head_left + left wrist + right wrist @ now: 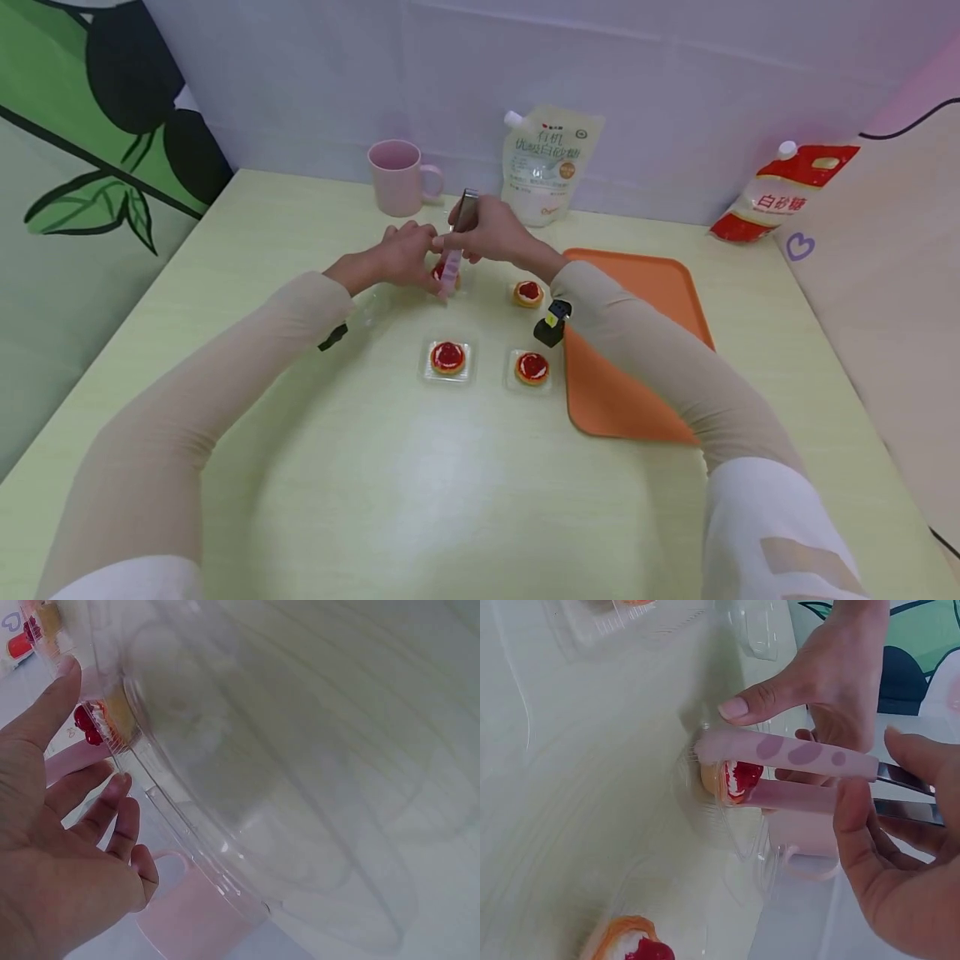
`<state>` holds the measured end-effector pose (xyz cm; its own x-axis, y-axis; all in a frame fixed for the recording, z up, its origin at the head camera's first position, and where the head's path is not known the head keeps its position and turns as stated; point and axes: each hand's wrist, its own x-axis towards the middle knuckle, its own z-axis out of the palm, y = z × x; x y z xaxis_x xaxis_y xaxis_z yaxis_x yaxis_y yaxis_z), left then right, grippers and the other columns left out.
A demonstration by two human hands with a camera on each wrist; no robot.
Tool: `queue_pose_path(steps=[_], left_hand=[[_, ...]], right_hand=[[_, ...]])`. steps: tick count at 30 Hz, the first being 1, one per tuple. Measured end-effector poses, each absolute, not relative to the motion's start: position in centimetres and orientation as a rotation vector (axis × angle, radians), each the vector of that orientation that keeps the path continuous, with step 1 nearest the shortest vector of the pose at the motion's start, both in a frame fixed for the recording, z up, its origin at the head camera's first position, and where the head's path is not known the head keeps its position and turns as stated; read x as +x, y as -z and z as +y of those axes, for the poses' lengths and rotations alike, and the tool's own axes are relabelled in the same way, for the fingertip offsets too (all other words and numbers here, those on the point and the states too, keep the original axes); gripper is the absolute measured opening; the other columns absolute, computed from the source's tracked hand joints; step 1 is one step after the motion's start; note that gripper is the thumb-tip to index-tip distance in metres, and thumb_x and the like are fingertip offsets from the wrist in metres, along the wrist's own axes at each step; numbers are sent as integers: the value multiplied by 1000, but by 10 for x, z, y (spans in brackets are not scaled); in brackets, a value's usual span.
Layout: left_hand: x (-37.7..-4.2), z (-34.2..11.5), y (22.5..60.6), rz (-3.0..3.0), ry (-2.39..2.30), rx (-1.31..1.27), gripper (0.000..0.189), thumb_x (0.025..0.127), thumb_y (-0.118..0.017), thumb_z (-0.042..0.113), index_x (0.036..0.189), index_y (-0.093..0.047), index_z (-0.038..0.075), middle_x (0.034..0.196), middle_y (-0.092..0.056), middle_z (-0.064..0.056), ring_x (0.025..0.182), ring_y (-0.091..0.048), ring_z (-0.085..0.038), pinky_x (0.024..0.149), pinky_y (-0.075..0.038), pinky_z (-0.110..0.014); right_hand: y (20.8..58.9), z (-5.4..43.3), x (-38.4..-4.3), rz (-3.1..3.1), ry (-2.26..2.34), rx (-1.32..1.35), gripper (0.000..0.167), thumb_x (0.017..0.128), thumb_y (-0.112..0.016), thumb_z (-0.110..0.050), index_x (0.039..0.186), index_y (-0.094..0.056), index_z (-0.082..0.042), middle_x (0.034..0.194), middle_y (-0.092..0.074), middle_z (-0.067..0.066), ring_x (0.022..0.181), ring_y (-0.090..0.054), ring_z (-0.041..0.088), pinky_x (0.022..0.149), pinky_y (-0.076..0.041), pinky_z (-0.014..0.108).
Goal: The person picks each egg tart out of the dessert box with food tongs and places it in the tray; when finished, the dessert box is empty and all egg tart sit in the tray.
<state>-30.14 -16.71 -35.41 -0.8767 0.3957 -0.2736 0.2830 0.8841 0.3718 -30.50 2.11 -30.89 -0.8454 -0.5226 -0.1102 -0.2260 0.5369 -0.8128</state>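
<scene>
My right hand [491,229] pinches the metal handle of a pair of tongs [802,754] with pink silicone arms. The arms stand either side of a small tart [742,780] topped with cream and red fruit, which sits in a clear plastic box [697,802]. Close beside it is my left hand [405,254], its thumb [56,705] stretched out near the box edge and its fingers loosely bent. In the left wrist view, a large clear plastic lid [247,772] fills much of the picture. Part of the tart is hidden by the tongs in the head view.
Three more tarts, a right rear one [528,292], a front left one [447,357] and a front right one [532,367], sit nearby. An orange tray [622,400] lies right. A pink mug [396,179], pale pouch [551,167] and red pouch [776,196] stand behind.
</scene>
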Motion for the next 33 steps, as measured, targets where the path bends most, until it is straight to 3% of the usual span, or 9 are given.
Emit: queue_pose_path(steps=[3, 10, 20, 33], left_hand=[[-301, -168, 354, 2712, -462, 508, 73, 76, -86, 39, 131, -57, 1, 135, -54, -17, 124, -41, -34, 101, -27, -50], [-298, -167, 354, 2714, -471, 578, 70, 76, -87, 38, 133, -63, 5, 135, -55, -16, 123, -41, -33, 98, -27, -51], [-297, -169, 353, 2709, -491, 568, 71, 77, -87, 38, 134, -62, 3, 135, -54, -16, 124, -42, -33, 100, -27, -52], [-297, -167, 353, 2715, -461, 581, 69, 77, -87, 37, 132, -64, 3, 135, -54, -17, 126, -44, -34, 99, -28, -53]], right_hand=[[313, 19, -307, 2380, 1202, -589, 36, 87, -79, -23, 110, -61, -1, 96, -73, 17, 70, -70, 20, 79, -59, 45], [325, 19, -307, 2304, 1173, -602, 31, 86, -78, -12, 111, -66, 1, 98, -74, 17, 74, -70, 18, 69, -59, 29], [340, 23, -316, 2289, 1215, -696, 23, 89, -75, -12, 107, -68, 0, 98, -74, 16, 75, -73, 24, 76, -60, 41], [345, 28, -314, 2281, 1327, -694, 25, 89, -75, -11, 109, -65, 1, 99, -74, 17, 75, -73, 22, 72, -60, 39]])
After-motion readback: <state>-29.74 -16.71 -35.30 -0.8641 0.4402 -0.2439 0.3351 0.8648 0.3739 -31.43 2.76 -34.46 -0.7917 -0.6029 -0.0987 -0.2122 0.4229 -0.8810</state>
